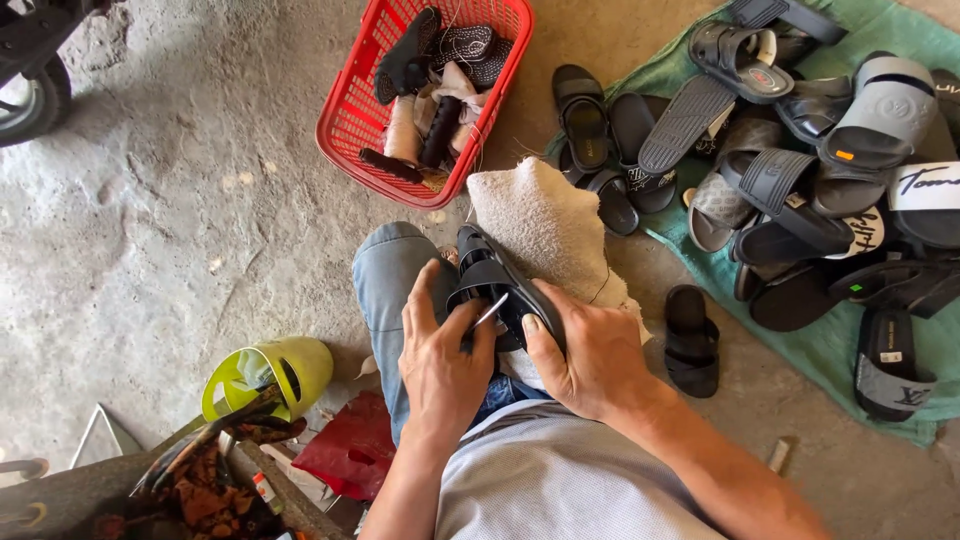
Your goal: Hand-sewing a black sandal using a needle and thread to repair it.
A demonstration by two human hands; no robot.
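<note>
a black sandal [497, 285], judged light and bendable, is clasped at its sole edge by the right hand [590, 358]; a thin needle [489, 312] is pinched by the left hand [440, 362] over the knee.

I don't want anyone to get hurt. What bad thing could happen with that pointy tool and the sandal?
1. The thin metal tool in the left hand points toward the right hand gripping the black sandal; a slip might prick a finger.
2. The sandal rests on a towel over the knee, so a hard push might poke the leg.
</note>
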